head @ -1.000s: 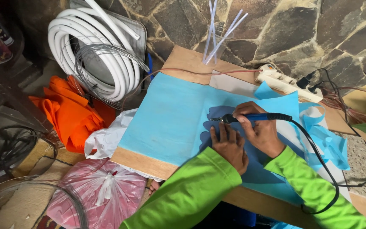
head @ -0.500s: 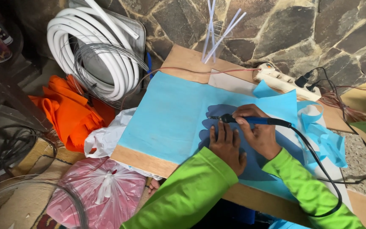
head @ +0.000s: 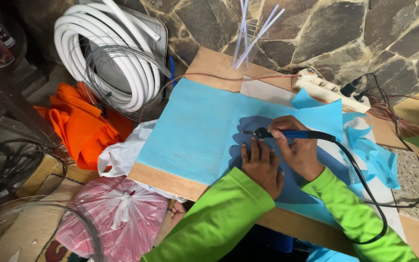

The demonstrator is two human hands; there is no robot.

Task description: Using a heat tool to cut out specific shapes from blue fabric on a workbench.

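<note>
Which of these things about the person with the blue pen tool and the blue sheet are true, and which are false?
1. The right hand holds a corded blue pen-shaped tool. True.
2. The left hand is lifted high above the board. False: it lies flat on the darker blue cut-out shape, pressing it down.
3. The light blue paper sheet lies on a wooden board. True.
4. The coiled white plastic hose rests on top of the blue sheet. False: it sits off the board, beside the stone wall.
5. A white power strip lies at the board's far edge. True.
6. The folded cloth beside the board is green. False: it is orange.
</note>
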